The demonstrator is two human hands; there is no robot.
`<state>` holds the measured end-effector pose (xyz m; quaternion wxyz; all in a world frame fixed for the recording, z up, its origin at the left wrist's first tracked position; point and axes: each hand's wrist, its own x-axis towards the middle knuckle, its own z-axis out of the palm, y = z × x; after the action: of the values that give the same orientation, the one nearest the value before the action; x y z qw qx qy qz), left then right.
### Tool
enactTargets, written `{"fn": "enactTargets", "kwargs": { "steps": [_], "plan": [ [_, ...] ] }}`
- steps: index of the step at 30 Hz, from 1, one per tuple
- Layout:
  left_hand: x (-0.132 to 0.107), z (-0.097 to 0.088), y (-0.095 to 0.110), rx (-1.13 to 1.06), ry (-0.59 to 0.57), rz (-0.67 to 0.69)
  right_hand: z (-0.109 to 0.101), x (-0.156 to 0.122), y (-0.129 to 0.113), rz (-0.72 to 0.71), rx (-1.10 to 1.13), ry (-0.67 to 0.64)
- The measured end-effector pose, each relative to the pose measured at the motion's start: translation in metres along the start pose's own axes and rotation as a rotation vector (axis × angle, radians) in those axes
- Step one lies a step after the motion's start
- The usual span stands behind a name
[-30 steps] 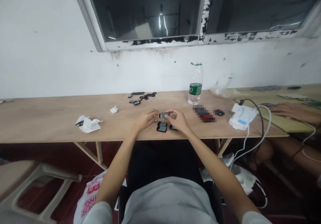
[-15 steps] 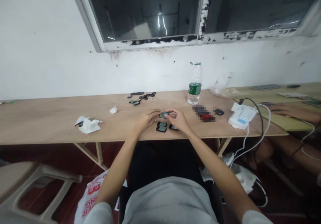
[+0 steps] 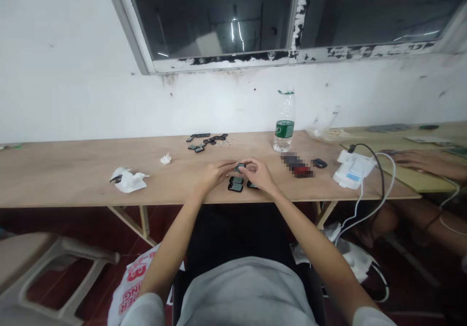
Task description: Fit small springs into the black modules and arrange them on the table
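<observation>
A small black device with a glassy screen is pinched between my left hand and my right hand, and my fingers cover much of it. Just below it on the wooden table, a similar device lies flat. Another sits partly under my right hand. Further back, several small dark pieces are scattered on the wood, with tiny metal bits beside them.
To the right stand a water bottle, a computer mouse, blurred items and a white charger with cables. Crumpled tissue lies left. A co-worker's hand rests on a board at far right.
My hands have closed in a little over the small device, hiding more of its screen. The devices on the table have not visibly moved.
</observation>
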<state>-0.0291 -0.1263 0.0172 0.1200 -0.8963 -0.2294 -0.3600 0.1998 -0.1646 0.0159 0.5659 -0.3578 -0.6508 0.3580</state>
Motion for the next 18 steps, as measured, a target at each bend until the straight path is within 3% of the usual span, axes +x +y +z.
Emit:
{"fn": "enactTargets", "kwargs": {
  "steps": [18],
  "plan": [
    [0.0015, 0.0003, 0.0040, -0.116, -0.010, -0.069, -0.0077, 0.0036, 0.0006, 0.097, 0.120, -0.017]
  ]
}}
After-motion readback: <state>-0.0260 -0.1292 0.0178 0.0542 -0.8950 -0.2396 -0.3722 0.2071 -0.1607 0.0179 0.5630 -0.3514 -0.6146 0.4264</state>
